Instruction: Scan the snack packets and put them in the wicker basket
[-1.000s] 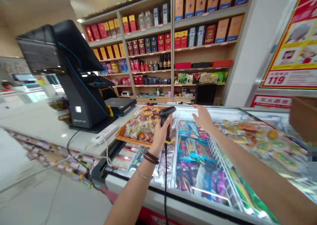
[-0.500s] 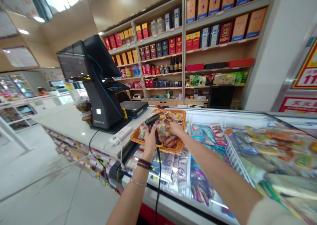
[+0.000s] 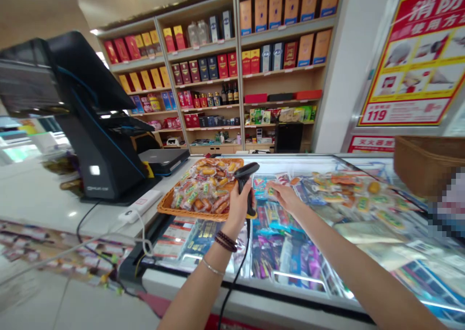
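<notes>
My left hand (image 3: 240,205) is closed round the handle of a black barcode scanner (image 3: 247,170), whose cord runs down past my wrist. Its head is raised just right of an orange wicker basket (image 3: 198,215). Several small clear-wrapped snacks (image 3: 207,180), brown and yellowish, fill the basket. To the right of the scanner, my right hand (image 3: 287,197) pinches a small clear-wrapped snack (image 3: 271,189) over the freezer's glass top. The fingers partly cover that packet, and its contents are hard to make out.
Under the glass of the chest freezer (image 3: 232,275) lie colourful packets. More wrapped packs (image 3: 345,189) lie to the right, near a brown basket (image 3: 428,163). A checkout terminal (image 3: 98,141) and a power strip (image 3: 141,206) are on the left counter.
My right hand has left the basket and moved right with a wrapped snack. The scanner has moved right, off the basket's middle. My view has turned right.
</notes>
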A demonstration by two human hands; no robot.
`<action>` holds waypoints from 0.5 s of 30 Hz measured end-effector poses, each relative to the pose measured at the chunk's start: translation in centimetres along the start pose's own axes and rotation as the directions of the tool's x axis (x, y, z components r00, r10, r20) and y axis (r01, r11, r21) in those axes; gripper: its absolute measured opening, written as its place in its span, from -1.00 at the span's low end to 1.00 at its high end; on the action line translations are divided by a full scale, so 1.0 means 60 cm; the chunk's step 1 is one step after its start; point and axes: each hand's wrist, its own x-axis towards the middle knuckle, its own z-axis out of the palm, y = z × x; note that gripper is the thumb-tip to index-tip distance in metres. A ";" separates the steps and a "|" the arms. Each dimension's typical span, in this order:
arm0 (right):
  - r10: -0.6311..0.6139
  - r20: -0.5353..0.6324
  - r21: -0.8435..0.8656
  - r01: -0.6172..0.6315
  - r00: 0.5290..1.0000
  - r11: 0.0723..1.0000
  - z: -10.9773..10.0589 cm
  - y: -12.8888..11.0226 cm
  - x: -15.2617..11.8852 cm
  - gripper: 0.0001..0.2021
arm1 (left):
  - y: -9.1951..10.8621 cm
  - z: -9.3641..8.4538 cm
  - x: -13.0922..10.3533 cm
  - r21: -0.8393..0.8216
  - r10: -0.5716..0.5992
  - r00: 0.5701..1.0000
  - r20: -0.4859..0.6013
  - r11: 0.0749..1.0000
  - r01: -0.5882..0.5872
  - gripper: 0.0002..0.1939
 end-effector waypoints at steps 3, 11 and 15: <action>0.065 -0.076 0.041 -0.062 0.995 0.997 -0.054 0.001 -0.028 -0.45 | -0.045 0.057 0.003 -0.002 -0.064 0.996 0.067 0.998 0.064 -0.28; -0.053 -0.029 -0.035 0.052 0.998 0.998 -0.081 -0.018 -0.035 -0.38 | -0.113 0.095 0.010 0.075 -0.096 0.975 0.198 0.994 0.082 -0.32; -0.040 -0.149 -0.052 0.033 0.988 0.998 -0.101 -0.009 -0.022 -0.26 | -0.126 0.071 0.009 0.171 -0.077 0.973 0.217 0.984 0.040 -0.32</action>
